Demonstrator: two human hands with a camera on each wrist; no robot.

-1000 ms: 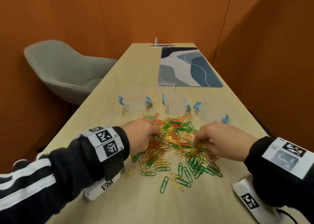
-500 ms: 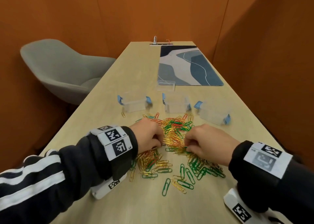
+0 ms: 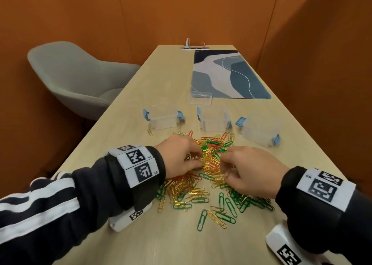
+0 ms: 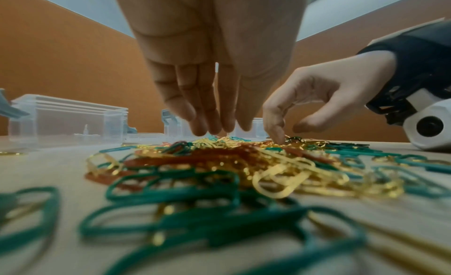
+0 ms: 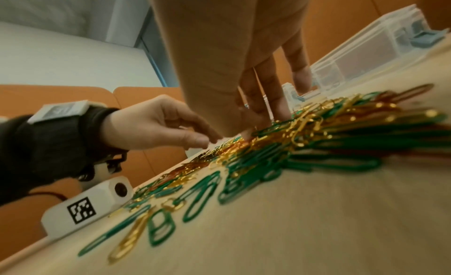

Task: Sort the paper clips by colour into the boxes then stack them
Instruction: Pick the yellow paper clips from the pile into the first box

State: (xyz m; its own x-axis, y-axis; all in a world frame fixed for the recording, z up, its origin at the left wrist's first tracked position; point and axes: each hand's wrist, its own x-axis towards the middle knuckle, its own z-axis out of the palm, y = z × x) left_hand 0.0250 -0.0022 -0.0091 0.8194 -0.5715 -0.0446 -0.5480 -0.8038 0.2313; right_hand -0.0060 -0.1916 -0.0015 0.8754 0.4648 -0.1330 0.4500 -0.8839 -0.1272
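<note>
A: Clip location?
B: Clips lie heaped on the surface, near 3 boxes.
A: Hand state?
B: Left hand and right hand: fingers bent into heap; grasp cannot be determined.

A loose heap of green, gold and red paper clips lies flat on the table under and between both hands, thickest just ahead of the fingertips and thinning to scattered green and gold ones toward the wrists. Beyond the fingers stand three clear, lidless boxes with blue side latches, upright in a row and apparently empty.
</note>
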